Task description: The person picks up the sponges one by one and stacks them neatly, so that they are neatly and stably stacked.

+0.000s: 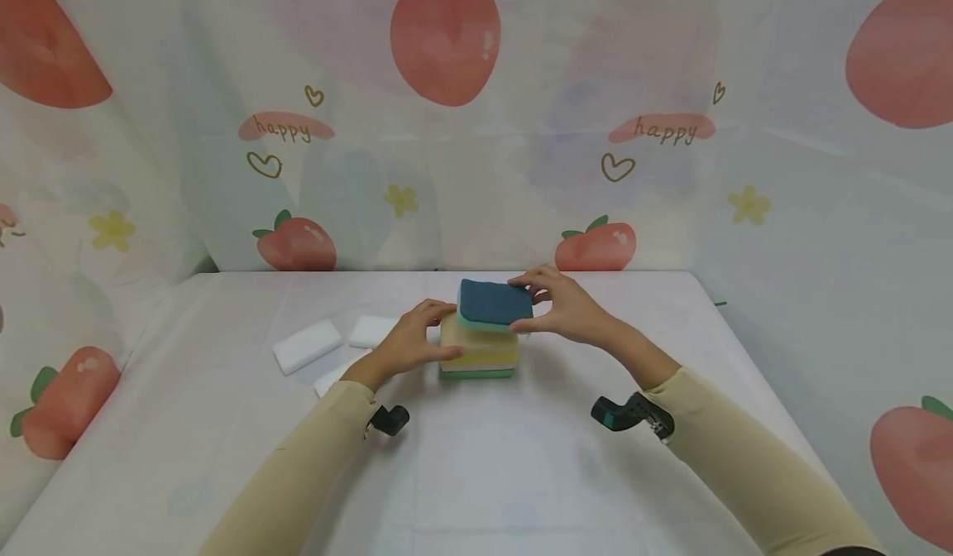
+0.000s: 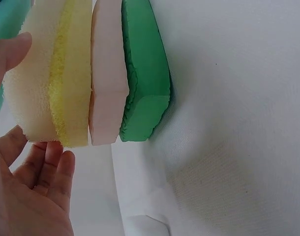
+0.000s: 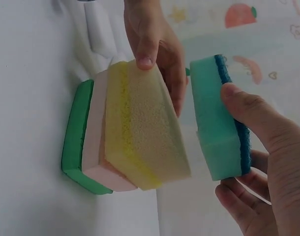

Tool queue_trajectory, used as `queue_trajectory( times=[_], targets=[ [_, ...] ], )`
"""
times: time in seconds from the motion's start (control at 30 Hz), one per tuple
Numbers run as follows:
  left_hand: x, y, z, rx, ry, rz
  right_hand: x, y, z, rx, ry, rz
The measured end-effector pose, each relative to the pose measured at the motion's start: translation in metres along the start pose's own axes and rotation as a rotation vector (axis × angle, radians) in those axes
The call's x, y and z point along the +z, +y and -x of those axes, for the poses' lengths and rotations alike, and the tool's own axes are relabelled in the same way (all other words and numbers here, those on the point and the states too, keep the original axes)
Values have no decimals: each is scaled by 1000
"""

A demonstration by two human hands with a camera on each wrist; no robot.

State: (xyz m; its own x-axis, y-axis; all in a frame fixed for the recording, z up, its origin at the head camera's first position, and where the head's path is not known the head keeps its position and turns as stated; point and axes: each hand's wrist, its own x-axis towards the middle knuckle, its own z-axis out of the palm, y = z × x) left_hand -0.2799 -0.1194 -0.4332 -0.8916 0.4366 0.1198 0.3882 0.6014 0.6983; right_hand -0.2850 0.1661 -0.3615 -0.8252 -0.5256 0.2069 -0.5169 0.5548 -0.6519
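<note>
A stack of sponges stands on the table, with a green sponge (image 2: 147,73) at the bottom, then a pale pink sponge (image 2: 109,73), a yellow layer (image 3: 121,132) and a cream sponge (image 3: 152,118) on top. My left hand (image 1: 408,341) holds the cream sponge, thumb on the near side and fingers behind. Above the stack, my right hand (image 1: 567,308) pinches a teal sponge (image 3: 214,118) with a dark blue scouring layer (image 1: 495,302) facing up. In the right wrist view a gap shows between the teal sponge and the cream one.
Several white rectangular blocks lie left of the stack, among them one white block (image 1: 307,346) farthest left and another (image 1: 372,331) close to my left hand. A white cloth covers the table (image 1: 506,473). Behind it hangs a patterned curtain (image 1: 514,184).
</note>
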Motion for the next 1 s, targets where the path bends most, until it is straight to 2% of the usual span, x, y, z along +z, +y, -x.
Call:
queue_trajectory(
  times=[0.47, 0.63, 0.87, 1.0],
  targets=[
    [2, -2, -2, -12, 15, 65, 15, -1, -3, 1, -20, -30],
    [1, 0, -1, -23, 16, 72, 19, 1, -5, 10, -27, -35],
    [2, 1, 0, -33, 20, 77, 23, 2, -5, -20, -24, -34],
    [2, 1, -1, -29, 20, 76, 25, 2, -5, 0, -30, -48]
  ],
)
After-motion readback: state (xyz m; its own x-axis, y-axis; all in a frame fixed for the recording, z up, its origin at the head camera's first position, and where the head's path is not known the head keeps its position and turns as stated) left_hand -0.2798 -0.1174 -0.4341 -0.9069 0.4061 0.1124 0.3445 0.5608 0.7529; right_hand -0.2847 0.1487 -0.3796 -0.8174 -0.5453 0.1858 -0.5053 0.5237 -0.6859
